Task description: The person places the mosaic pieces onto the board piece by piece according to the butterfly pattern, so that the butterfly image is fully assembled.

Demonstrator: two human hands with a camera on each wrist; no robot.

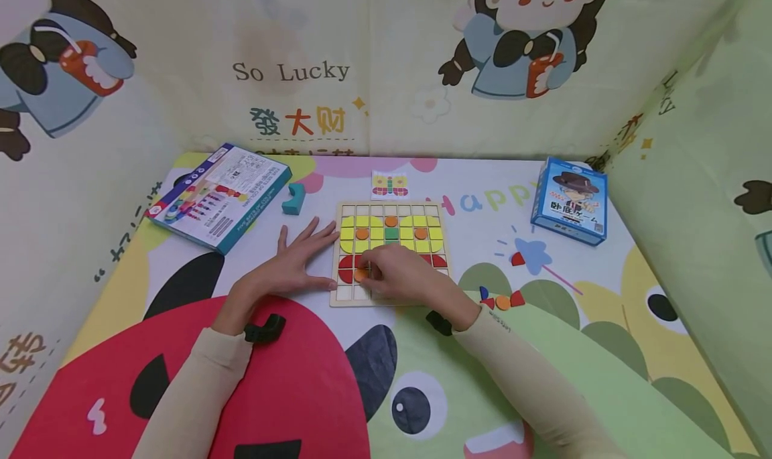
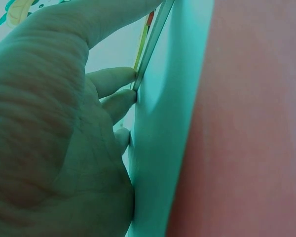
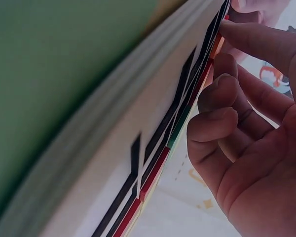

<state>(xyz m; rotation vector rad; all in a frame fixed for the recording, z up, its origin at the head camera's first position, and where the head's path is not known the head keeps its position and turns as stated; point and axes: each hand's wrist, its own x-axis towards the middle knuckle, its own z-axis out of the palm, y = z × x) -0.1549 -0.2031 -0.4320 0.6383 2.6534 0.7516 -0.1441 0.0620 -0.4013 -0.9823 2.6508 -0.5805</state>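
Observation:
A wooden grid board [image 1: 334,295] lies in the middle of the table, with yellow, red, orange and green pieces set in its squares. My left hand [image 1: 295,261] rests flat with spread fingers, its thumb and fingertips at the board's left edge. Over the lower half of the board, my right hand [image 1: 401,271] pinches an orange round piece [image 1: 360,275] at the lower left squares between thumb and index finger. In the right wrist view the other fingers [image 3: 212,123] are curled in. This hand hides several squares. Behind the board lies a small butterfly picture card [image 1: 389,185].
Loose red pieces [image 1: 517,299], an orange disc [image 1: 503,303] and a blue piece [image 1: 484,293] lie right of the board. A teal block [image 1: 293,199] and a large flat box [image 1: 223,194] are at the back left. A blue box [image 1: 569,201] stands at the back right.

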